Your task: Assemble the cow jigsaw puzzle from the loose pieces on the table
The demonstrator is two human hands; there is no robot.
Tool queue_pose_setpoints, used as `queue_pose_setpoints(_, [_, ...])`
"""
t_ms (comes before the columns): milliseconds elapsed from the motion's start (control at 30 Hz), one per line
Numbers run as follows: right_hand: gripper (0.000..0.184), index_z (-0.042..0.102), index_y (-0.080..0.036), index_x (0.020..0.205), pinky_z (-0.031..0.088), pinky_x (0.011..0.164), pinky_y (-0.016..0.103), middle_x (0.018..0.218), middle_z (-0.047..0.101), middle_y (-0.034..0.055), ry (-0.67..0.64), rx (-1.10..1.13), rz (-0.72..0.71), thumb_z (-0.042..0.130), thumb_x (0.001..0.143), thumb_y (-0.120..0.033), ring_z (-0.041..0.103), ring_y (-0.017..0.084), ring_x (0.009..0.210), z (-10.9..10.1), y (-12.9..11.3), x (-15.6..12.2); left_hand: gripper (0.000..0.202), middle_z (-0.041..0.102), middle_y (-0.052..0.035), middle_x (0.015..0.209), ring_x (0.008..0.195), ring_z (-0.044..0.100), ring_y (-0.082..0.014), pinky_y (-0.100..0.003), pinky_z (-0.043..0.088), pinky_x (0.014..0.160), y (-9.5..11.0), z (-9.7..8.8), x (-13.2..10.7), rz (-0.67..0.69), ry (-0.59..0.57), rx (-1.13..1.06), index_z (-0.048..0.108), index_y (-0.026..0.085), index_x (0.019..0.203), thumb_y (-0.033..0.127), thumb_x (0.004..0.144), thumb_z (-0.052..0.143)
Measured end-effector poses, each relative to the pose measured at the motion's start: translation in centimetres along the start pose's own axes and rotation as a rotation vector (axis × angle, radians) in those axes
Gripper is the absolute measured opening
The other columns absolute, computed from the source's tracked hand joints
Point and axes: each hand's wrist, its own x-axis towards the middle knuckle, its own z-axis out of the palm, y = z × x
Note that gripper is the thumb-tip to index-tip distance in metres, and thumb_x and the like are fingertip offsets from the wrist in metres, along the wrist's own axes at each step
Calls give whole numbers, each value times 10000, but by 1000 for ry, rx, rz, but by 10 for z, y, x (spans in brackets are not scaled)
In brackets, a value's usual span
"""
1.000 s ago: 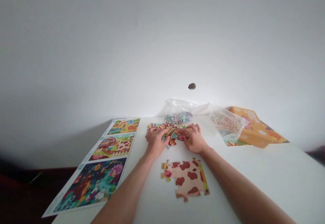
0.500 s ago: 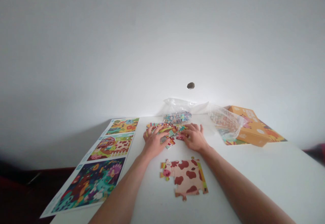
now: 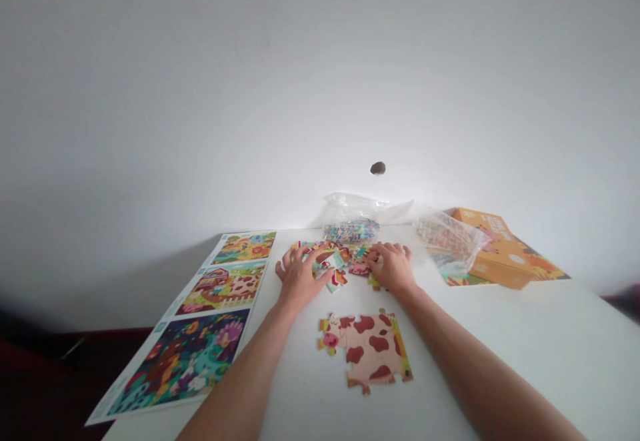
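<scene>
The left hand (image 3: 300, 279) sits spread wide, fingers fanned at the edge of a loose heap of jigsaw pieces (image 3: 340, 259), while the right hand (image 3: 393, 269) curls down onto the heap; whether it pinches a piece, I can't tell from here. The pieces look thin, light and stiff, probably cardboard, and lie flat, so they'd best be taken by their edges. Nearer the person lies a part-built cow puzzle (image 3: 367, 354). The white surface (image 3: 525, 354) also carries printed picture sheets (image 3: 183, 361), a clear plastic bag (image 3: 350, 217) and an orange box (image 3: 500, 251), before a plain wall (image 3: 320, 81).
</scene>
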Motion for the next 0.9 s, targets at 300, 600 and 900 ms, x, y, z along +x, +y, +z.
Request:
queue_pose_setpoints(300, [315,692,-279,1117,176,1090,508,1141,720,35,-17,118,-97,501,891,-171,523,254,1151,-2,1,0,523,401,13,1538,1404,272,-391,-590,210,1123,4,-4,-5,203,-48,-30,658,456,1225,486,713,764])
queue_pose_setpoints(600, [338,719,-252,1059,287,1006,371,994,748,28,65,139,-106,477,854,-137,608,212,982,-8,3,-1,473,452,4,1502,1385,311,-367,-605,207,1119,-1,-3,-4,109,-50,-31,661,440,1229,414,761,719])
queue_pose_setpoints(900, [385,701,-274,1103,272,932,389,1005,747,18,32,55,-56,513,804,-121,604,224,988,-24,14,-4,350,508,3,1453,1349,348,-349,-575,241,1109,-4,-2,-2,75,14,-35,698,394,1167,423,823,640])
